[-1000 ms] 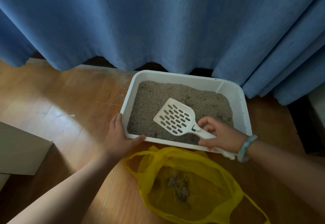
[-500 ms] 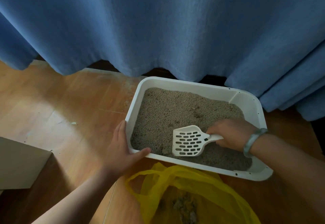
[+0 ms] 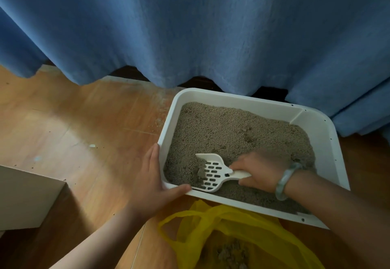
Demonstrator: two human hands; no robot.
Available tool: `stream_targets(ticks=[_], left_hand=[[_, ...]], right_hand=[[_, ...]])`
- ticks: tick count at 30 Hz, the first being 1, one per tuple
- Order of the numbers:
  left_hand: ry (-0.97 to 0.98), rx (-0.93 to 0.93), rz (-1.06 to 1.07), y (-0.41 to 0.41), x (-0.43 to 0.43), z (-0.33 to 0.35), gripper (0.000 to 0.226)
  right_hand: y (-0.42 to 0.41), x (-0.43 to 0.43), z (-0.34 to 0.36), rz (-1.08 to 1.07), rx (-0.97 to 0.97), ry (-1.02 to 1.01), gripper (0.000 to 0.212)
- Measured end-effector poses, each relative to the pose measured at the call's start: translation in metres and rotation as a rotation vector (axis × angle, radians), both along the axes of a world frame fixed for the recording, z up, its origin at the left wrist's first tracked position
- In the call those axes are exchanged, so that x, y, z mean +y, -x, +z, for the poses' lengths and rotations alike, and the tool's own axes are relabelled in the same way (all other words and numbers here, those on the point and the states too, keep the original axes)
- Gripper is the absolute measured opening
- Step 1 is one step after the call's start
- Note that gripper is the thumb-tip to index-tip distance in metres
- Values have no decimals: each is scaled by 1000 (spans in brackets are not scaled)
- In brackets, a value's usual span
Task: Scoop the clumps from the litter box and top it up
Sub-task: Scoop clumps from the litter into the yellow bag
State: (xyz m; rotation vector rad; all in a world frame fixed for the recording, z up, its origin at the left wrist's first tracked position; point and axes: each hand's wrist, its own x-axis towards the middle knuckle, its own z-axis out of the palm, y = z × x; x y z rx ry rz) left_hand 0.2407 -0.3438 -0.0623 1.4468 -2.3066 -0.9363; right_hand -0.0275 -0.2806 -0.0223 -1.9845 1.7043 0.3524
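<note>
right, i count one white litter box (image 3: pixel 259 101) on the floor, filled with grey-brown litter (image 3: pixel 221 127). one slotted white scoop (image 3: pixel 213 175) is inside it, its blade dug into the litter at the box's near corner, with a heap of litter on its front half. the right hand (image 3: pixel 261 171) is clamped round the scoop's handle, fingers curled over it, and is blurred; the blade sticks out to that hand's left. one pale green bangle (image 3: pixel 285 182) sits on that wrist.

the left hand (image 3: pixel 156 182) braces the same corner from outside: fingers straight and flat against the side wall, thumb lying along the near rim, just beside the scoop's blade.

below both hands lies one yellow plastic bag (image 3: pixel 242 220), mouth open, with grey clumps (image 3: pixel 232 256) inside; i cannot count them. one pale board (image 3: pixel 25 197) sits left of the left forearm. beyond the hands, one blue curtain (image 3: pixel 190 26) hangs to the wooden floor (image 3: pixel 73 121).
</note>
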Motion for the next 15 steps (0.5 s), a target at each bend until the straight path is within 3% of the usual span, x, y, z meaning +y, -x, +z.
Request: stream_targets(ticks=[9,15], left_hand=[[24,-8,-13,-1,-1,-1,130],[-1,17,-16,-2,-1,-3,132]], right_hand=[[-24,-30,-8,-13,-7,140,27],[-19,-24,-33,-216,-222,102,40]])
